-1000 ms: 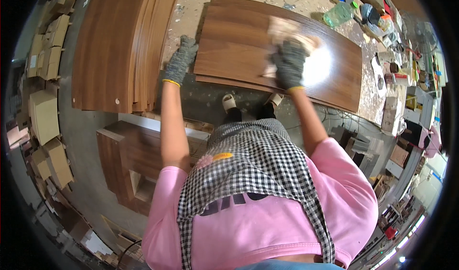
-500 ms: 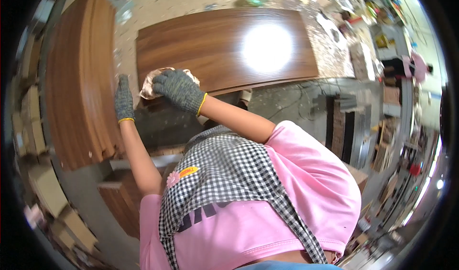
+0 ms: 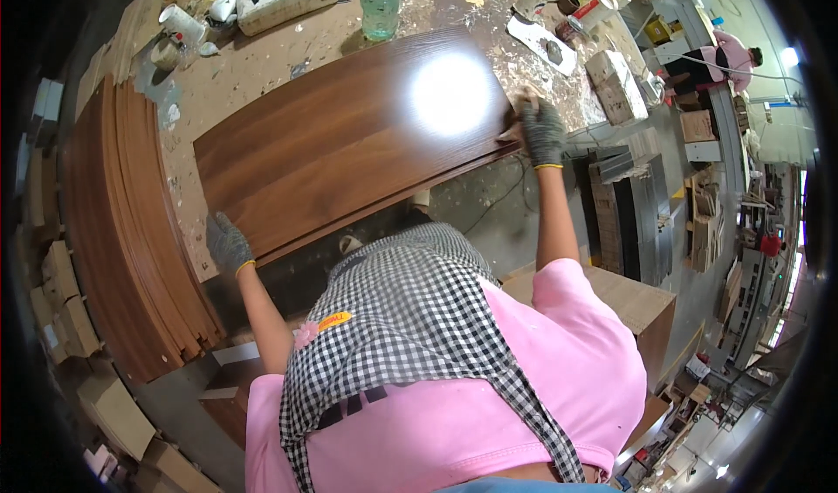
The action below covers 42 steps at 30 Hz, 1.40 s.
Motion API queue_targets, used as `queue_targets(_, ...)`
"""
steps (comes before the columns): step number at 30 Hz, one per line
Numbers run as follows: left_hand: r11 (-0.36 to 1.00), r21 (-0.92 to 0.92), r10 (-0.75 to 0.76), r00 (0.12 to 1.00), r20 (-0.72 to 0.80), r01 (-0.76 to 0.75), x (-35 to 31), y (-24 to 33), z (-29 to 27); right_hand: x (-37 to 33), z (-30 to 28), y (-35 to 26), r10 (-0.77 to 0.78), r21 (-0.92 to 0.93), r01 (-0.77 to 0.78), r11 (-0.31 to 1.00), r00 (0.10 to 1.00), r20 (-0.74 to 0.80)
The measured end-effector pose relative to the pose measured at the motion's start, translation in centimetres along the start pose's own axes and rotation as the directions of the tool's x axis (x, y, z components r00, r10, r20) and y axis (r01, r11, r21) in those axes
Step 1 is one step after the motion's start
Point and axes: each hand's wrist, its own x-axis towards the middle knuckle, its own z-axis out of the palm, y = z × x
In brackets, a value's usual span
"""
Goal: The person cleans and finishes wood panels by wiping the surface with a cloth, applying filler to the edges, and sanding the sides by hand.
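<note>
A dark brown wood-grain board [image 3: 332,135] lies on the worktable, tilted slightly in view, with a bright light reflected near its right end. Another board edge shows just beneath its near side. My right hand [image 3: 543,132], in a grey knit glove with a yellow cuff, is closed around a crumpled tan cloth [image 3: 527,96] at the board's right end. The cloth is partly hidden by the hand. At the near left corner of the board, my left hand [image 3: 230,243], gloved alike, touches the edge with its fingers stretched out.
A stack of brown boards [image 3: 122,231] stands to the left. On the paint-spattered table [image 3: 271,74] are a green bottle [image 3: 381,8], a stained white box [image 3: 286,0], several cans and a pale block [image 3: 616,87]. A person in pink [image 3: 738,61] is far right.
My right hand has carried the cloth from the board's left end to its right end. My left hand now touches the near left corner. The view has shifted, showing more of the table's far side.
</note>
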Motion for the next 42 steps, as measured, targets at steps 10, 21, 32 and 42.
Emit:
queue_targets(10,0.992,-0.109,-0.053,0.994,0.093,0.063,0.3,0.9,0.3,0.3,6.8,-27.8,-0.836,0.62,0.696,0.361,0.537,-0.117)
queue_targets(21,0.981,0.172,0.102,0.993,-0.067,-0.089,1.1,-3.7,2.5,23.9,8.2,-4.4,-0.109,0.206,0.057,0.977,0.963,0.248)
queue_targets(32,0.992,0.111,0.07,0.992,-0.105,-0.058,1.0,-2.2,1.6,9.5,13.4,-36.8,-0.538,0.252,0.48,0.84,0.797,0.275)
queue_targets(42,0.999,-0.008,-0.036,0.995,0.096,0.037,1.8,0.4,-1.0,-3.5,21.9,-68.0,-0.948,0.641,0.704,0.306,0.29,0.134)
